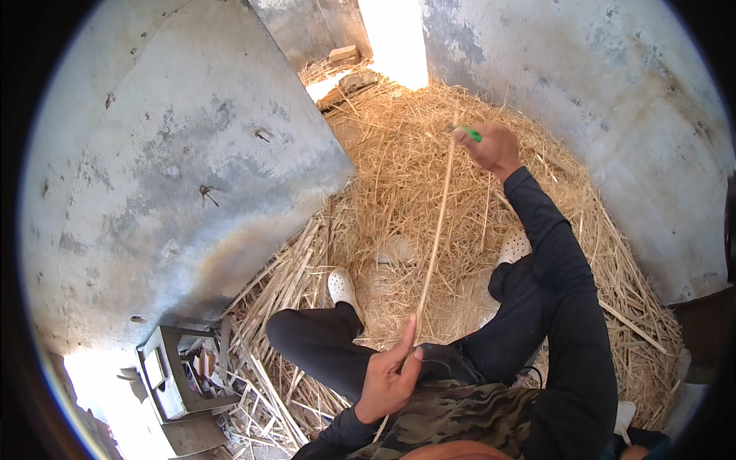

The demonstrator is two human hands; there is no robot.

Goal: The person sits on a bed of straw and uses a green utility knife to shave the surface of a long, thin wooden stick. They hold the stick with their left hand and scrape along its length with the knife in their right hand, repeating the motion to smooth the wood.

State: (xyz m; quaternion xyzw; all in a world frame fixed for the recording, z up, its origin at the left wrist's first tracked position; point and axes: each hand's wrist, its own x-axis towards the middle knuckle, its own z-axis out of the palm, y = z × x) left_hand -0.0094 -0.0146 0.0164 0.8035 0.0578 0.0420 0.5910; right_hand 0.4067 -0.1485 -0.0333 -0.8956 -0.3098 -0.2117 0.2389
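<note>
A long, thin, pale strip of cane or bamboo (438,238) runs from my lap up and away across the floor in front of me. My left hand (389,383) is closed around its near part, with the forefinger stretched along it. Its tail end passes under that hand toward my camouflage shirt. Farther off, my right hand (491,147) grips a small green-handled knife (471,134), with the thumb at the strip's far part. The blade is mostly hidden, and I cannot tell exactly how it meets the strip.
A deep heap of straw-like shavings (399,161) covers the floor ahead. Bundles of split strips (284,268) lie at the left, others along the right wall. A small wooden cabinet (172,376) stands at lower left. A brick (343,54) sits by the bright doorway. My cream clogs (342,288) rest among the shavings.
</note>
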